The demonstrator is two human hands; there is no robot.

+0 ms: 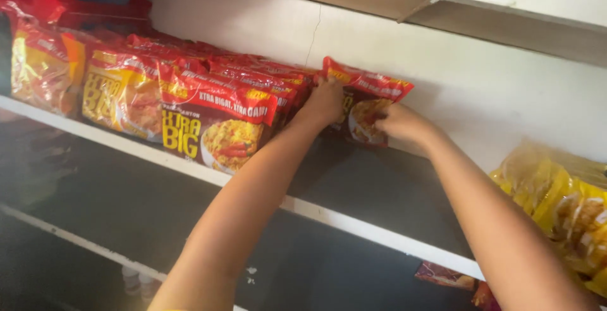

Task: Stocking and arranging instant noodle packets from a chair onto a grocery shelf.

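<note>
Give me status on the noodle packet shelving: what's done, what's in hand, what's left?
Done: a row of red noodle packets stands upright along the shelf. In hand: the left hand and right hand both grip one red packet at the row's end, against the back wall. Left: bare shelf runs from there to the yellow packets; how many more go in cannot be told.

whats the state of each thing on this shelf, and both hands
red noodle packet: upright at the end of the row, gripped by both hands
row of red packets: standing on edge, packed close together
left hand: grip closed on the packet's left side
right hand: grip closed on the packet's right side
yellow packets: lying in a heap at the right
shelf: dark top, white front edge
</note>
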